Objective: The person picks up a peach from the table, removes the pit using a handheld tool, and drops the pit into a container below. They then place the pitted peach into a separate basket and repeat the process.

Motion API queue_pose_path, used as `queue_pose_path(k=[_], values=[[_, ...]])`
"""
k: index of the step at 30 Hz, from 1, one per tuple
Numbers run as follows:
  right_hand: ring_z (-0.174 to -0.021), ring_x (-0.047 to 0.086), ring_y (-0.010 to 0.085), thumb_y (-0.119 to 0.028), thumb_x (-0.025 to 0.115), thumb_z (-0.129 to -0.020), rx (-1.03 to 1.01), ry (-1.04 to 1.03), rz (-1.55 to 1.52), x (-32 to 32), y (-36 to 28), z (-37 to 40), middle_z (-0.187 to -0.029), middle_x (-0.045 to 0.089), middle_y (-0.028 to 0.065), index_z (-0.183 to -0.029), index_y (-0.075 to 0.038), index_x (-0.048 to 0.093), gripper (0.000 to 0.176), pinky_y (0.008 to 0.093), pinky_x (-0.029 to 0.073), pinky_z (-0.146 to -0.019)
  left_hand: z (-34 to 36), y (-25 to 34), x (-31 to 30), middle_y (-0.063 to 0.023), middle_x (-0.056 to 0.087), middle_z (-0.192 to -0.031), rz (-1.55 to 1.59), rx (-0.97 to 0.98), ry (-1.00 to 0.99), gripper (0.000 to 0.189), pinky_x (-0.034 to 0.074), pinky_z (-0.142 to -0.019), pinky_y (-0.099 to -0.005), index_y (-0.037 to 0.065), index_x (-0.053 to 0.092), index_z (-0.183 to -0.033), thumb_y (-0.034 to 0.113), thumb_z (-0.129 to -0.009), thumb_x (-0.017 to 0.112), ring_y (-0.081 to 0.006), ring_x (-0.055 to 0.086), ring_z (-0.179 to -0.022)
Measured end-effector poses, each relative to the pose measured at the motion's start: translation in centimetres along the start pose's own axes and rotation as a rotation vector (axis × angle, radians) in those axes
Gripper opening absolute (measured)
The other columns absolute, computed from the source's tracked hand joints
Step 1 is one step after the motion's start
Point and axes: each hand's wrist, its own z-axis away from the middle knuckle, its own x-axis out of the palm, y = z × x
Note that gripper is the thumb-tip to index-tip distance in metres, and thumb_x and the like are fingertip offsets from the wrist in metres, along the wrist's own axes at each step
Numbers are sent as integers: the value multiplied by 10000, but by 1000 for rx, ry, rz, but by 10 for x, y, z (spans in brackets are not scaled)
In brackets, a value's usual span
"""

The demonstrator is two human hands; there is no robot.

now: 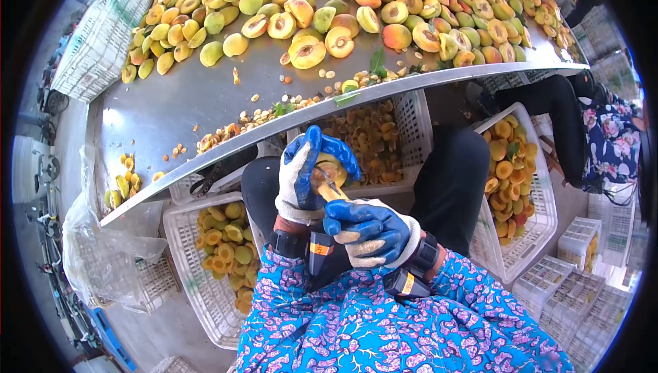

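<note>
**Two gloved hands meet at a fruit, below the metal table's raised edge**

The left hand point(305, 175) is raised in front of the body, its wrist bent little and its fingers curled upward and over. Those fingers wrap the top and far side of a yellowish fruit point(332, 167), which sits in the palm; how tightly they press cannot be told. The right hand point(373, 234) comes in from the other side, lower and nearer the torso, its forearm slanting inward. Its fingers are folded closed around a small tool point(334, 193), the pale end of which points up and across to the fruit and meets its near side. The tool's tip is too blurred to make out.

Both hands are held above the lap, between the two dark-clad knees, and apart from the metal table point(164, 116). Across the table lie many halved fruits point(301, 27), with loose pits point(257, 114) along its near edge. A white crate point(195, 297) of fruit stands on the left, another crate point(541, 225) on the right.
</note>
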Motion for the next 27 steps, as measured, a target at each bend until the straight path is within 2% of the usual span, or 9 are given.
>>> queue_pose_path(k=[8,10,14,16,17,19,23,25,27], values=[[-349,371,63,-302,373,-1000,-88,-251,0,-21,-6,-6,-593,432,-34,-1010,21,531,360,247,345,-348,-12,-30,-18,-106,606,-813,241,9,153,347,513,-718,-377,36,575,-882,362,-955,478,-243,596,-757],[-343,390,61,-266,465,-967,-210,-84,201,1,-19,9,-529,403,-40,-993,43,529,316,255,356,-342,-20,-39,-18,-62,586,-837,399,63,365,287,490,-803,-393,99,573,-856,359,-950,496,-217,570,-845],[-328,375,74,-261,512,-958,-385,409,675,18,-43,38,-491,400,-22,-928,19,556,285,231,316,-322,-23,-20,3,-111,618,-865,495,-4,195,463,506,-794,-429,64,589,-883,495,-942,430,-267,596,-844],[-348,386,65,-295,513,-953,-454,773,954,24,-49,38,-544,450,-6,-924,-26,566,275,216,302,-324,-19,-7,13,-99,626,-886,338,18,319,423,496,-810,-440,60,606,-900,455,-939,463,-265,602,-853],[-432,541,184,-290,552,-916,-431,979,1202,7,-59,36,-614,572,72,-922,-20,592,273,312,428,-399,-15,2,20,-93,631,-897,257,31,380,403,490,-817,-445,57,615,-908,435,-938,480,-264,604,-858],[-718,653,343,-296,595,-862,-117,1325,2252,-53,-74,35,-833,661,201,-975,10,608,326,421,516,-636,2,29,17,-107,632,-891,96,186,351,393,519,-753,-416,32,605,-996,400,-953,472,-270,616,-828],[-962,600,405,-318,605,-832,99,1258,2081,-53,-69,35,-1017,627,256,-1044,24,614,402,448,481,-822,70,98,-45,-148,644,-911,-405,457,544,370,532,-693,-365,-22,600,-1063,314,-945,499,-254,634,-789],[-955,599,409,-319,610,-826,116,1247,2007,-51,-71,33,-1005,625,265,-1044,27,612,409,449,480,-817,106,126,-86,-99,659,-850,-575,273,792,200,526,-695,-319,-28,640,-983,139,-876,619,-212,634,-748],[-943,599,412,-316,612,-824,69,1187,2024,-44,-70,34,-991,623,272,-1044,36,607,416,451,479,-809,109,139,-96,-100,675,-917,-1522,-40,998,235,496,-793,-275,-30,643,-1016,81,-810,668,-154,637,-842]])
